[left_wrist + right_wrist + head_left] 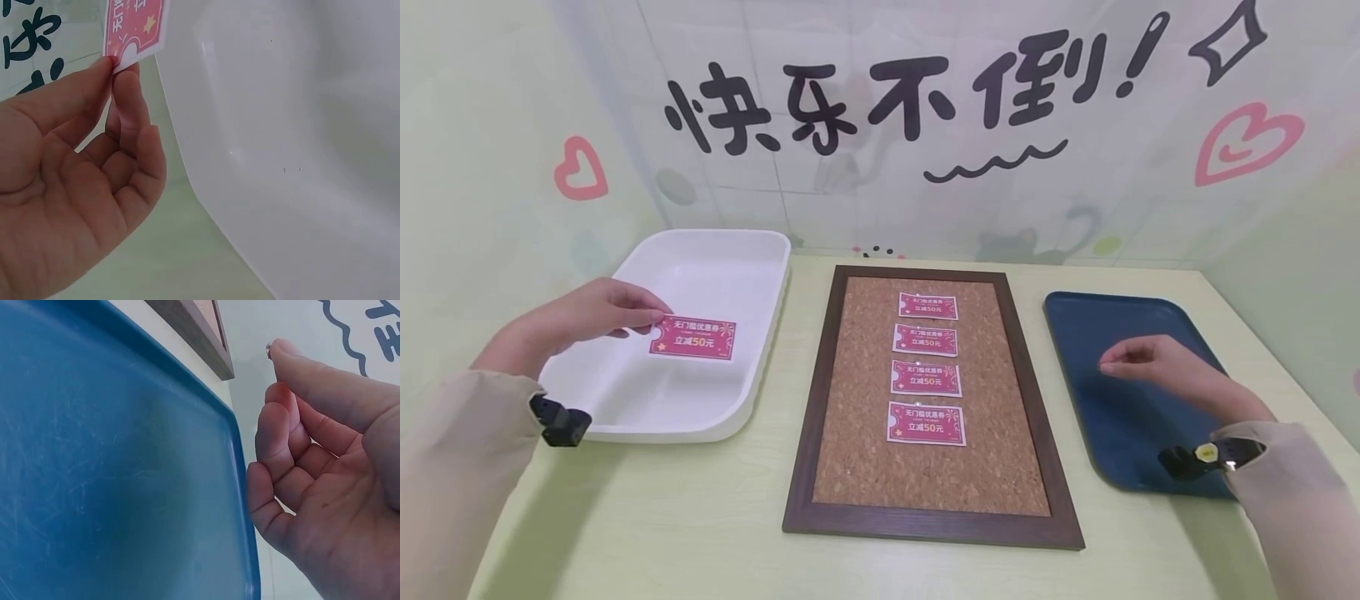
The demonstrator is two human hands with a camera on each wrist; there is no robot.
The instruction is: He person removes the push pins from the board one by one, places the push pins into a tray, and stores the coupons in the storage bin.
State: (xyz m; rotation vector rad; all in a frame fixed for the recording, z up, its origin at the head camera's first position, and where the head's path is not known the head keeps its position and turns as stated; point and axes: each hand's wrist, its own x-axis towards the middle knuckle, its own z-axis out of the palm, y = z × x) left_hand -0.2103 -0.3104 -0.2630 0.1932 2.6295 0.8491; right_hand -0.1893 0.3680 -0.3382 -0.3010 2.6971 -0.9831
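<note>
My left hand (591,317) pinches a pink coupon (692,337) by its left edge, between thumb and index finger. It holds the coupon above a deep white tray (647,435). Over the dark blue tray (1101,425), my right hand (1172,371) pinches a small silvery thumbtack (269,349); only its rim peeks past the fingertips in the right wrist view. Between the trays lies a cork board (857,467) in a dark brown frame. Several matching coupons (927,425) are fixed on it in a column, each with a small shiny spot at its top edge.
The pale wooden table (700,525) carries all three items, with the white tray left and the blue tray right. Behind it rises a wall sheet (865,200) with large dark characters and pink hearts. A dark strap device (561,421) sits on each wrist.
</note>
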